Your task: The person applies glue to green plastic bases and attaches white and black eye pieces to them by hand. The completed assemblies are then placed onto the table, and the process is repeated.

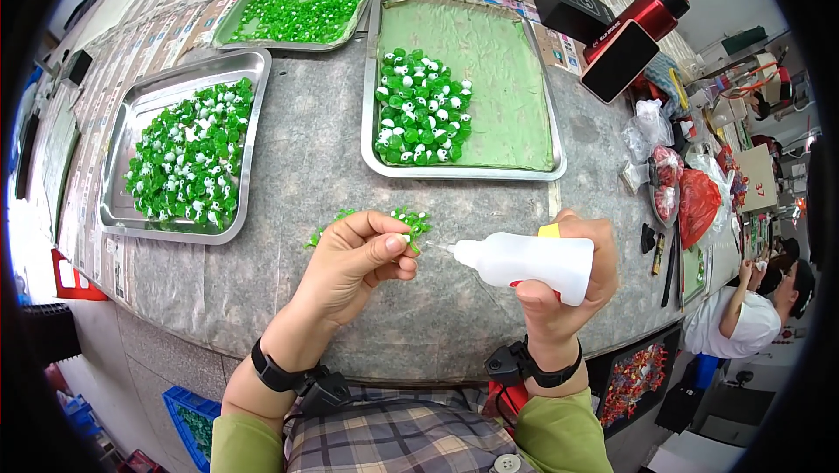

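Grey covering (306, 149) spreads under a green-lined tray (511, 79), with 1 metal tray (144, 112) of green-and-white pieces to its left. Nearer me than the lined tray, my left hand (354, 259) is nearly closed, thumb and forefinger pinching 1 small green-and-white piece (408, 239). My right hand (603, 267) wraps around a white squeeze bottle (533, 261), also on the near side of that tray, tip pointing toward the piece; I cannot tell whether they touch.

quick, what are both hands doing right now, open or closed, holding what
Left hand: closed, pinching a small green-and-white piece between thumb and fingers.
Right hand: closed around a white squeeze bottle.
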Demonstrator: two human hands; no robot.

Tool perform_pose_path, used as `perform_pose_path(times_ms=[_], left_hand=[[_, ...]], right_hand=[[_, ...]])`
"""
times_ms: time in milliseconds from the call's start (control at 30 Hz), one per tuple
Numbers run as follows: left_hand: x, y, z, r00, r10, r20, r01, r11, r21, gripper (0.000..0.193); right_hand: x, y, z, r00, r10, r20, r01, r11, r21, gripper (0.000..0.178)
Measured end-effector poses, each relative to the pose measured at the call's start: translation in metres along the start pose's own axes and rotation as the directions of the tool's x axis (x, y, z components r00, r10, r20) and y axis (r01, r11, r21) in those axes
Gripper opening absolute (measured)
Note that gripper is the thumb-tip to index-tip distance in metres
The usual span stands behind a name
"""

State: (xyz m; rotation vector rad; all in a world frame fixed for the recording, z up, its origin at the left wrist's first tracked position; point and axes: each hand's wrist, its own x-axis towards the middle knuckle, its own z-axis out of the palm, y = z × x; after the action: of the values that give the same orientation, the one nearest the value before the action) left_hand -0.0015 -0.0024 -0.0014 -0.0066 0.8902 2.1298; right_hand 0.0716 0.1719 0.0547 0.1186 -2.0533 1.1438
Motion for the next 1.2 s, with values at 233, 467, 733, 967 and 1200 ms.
perform_pose_path(times_ms=[233,467,733,967,1200], left_hand=[[-0.0002,0.0009,0.0016,1.0,-0.005,-0.001,0.005,1.0,0.004,0.007],[-0.0002,0.0002,0.0005,1.0,-0.008,0.008,0.008,1.0,-0.004,0.007],[-0.0002,0.0003,0.0006,1.0,-0.017,0.004,0.017,1.0,0.003,0.007],[-0.0019,-0.0014,0.0049,0.983,0.164,-0.082,-0.151,0.978,0.14,0.01],[-0.0022,-0.0009,0.0054,0.971,0.219,-0.1,-0.198,0.961,0.191,0.013]], right_hand=[[0.0007,0.0007,0.0002,1.0,-0.005,0.03,0.005,1.0,-0.021,0.047],[0.0012,0.0006,0.0009,0.999,0.015,-0.042,-0.012,0.998,0.054,0.045],[-0.0016,0.0028,-0.0003,0.995,0.099,-0.01,-0.098,0.995,0.035,0.044],[-0.0019,0.0027,-0.0032,0.996,0.065,-0.058,-0.057,0.989,0.134,0.045],[-0.0019,0.004,-0.0003,0.999,0.049,-0.01,-0.048,0.996,0.079,0.041]])
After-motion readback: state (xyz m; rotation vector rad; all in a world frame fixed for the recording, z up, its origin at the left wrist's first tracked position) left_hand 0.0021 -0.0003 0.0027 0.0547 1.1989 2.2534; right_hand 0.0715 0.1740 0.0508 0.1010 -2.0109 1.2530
